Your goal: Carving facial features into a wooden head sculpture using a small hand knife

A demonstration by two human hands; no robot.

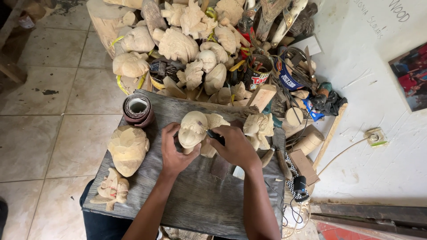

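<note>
A pale carved wooden figure point(194, 129) lies on a grey weathered board point(195, 200) across my lap. My left hand point(174, 153) grips the figure from its left side and underneath. My right hand point(235, 146) is closed around a small dark-handled tool point(215, 136) whose tip rests against the carving's right side. Another carved piece point(258, 128) lies just right of my right hand.
On the board's left lie a large rough carved head point(128, 149) and a small figure point(112, 189); a sandpaper roll point(138, 108) sits at its far corner. A heap of carvings point(191, 49), tins and tools crowds the floor beyond. A white wall point(378, 146) rises on the right.
</note>
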